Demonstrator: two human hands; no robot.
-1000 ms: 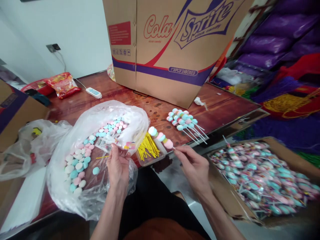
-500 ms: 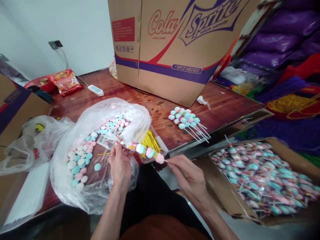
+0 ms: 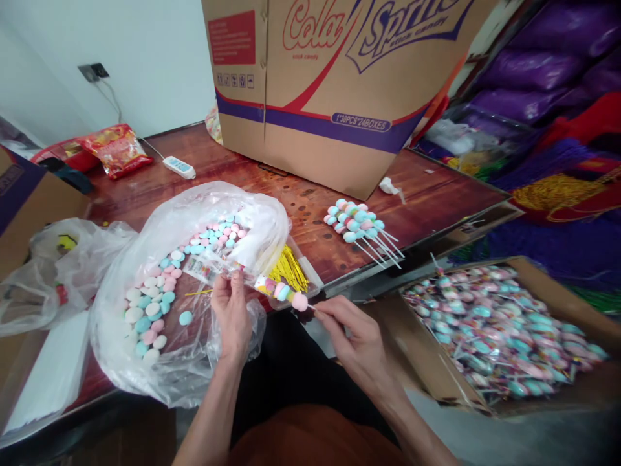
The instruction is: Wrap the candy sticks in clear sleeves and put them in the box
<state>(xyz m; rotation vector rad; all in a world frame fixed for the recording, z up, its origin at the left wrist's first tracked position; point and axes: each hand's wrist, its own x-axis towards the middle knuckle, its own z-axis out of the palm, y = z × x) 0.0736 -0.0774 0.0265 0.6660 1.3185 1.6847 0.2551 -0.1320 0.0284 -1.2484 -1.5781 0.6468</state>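
My right hand (image 3: 352,333) pinches the white stick of a marshmallow skewer (image 3: 299,301) with pink, blue, green and white pieces. The skewer's far end sits in the mouth of a small clear printed wrapper (image 3: 262,283). Thumb and fingers of my left hand (image 3: 231,317) are closed on that wrapper's other end. Flat clear wrappers (image 3: 200,269) lie just behind my left hand. Beyond the skewer, a clear tray (image 3: 313,278) holds yellow-gold twist ties (image 3: 290,268). Loose pastel marshmallows (image 3: 155,307) are spread in a big open plastic bag (image 3: 114,353) to the left.
Unwrapped marshmallow skewers (image 3: 356,220) are piled at the table's right. An open carton (image 3: 412,362) of wrapped skewers stands lower right. A large printed box (image 3: 310,84) blocks the back. A white power strip (image 3: 179,167) and red snack bag (image 3: 115,150) lie back left.
My right hand has moved left towards my left hand, and more of the marshmallow skewer is inside the wrapper. The whole view has shifted slightly.
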